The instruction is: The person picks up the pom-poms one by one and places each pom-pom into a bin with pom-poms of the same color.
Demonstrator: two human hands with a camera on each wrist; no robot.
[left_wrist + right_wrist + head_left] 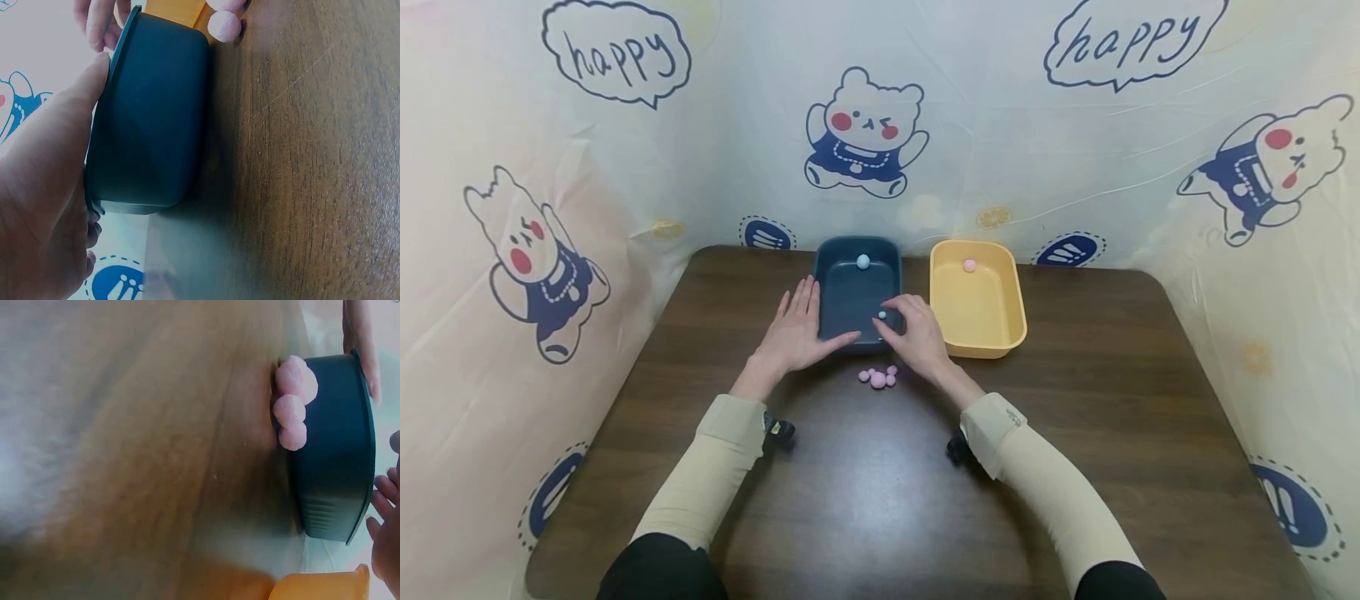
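My left hand [793, 329] lies spread along the left side of the dark blue bin [853, 312], fingers straight and thumb across the near rim. Over that bin's near right corner is my right hand [921, 337], thumb and index finger curved with a gap between them. A tiny light blue ball [882, 315] shows in this gap; whether the fingertips touch it is unclear. Farther back in the bin sits a larger light blue ball [863, 262]. On the table just before the bin lies a cluster of several pink balls [878, 380], seen touching one another in the right wrist view.
A yellow bin [1017, 333] stands to the right of the blue one, with a pink ball [970, 265] near its far end. The brown wooden table [880, 492] runs back to a printed curtain [722, 167].
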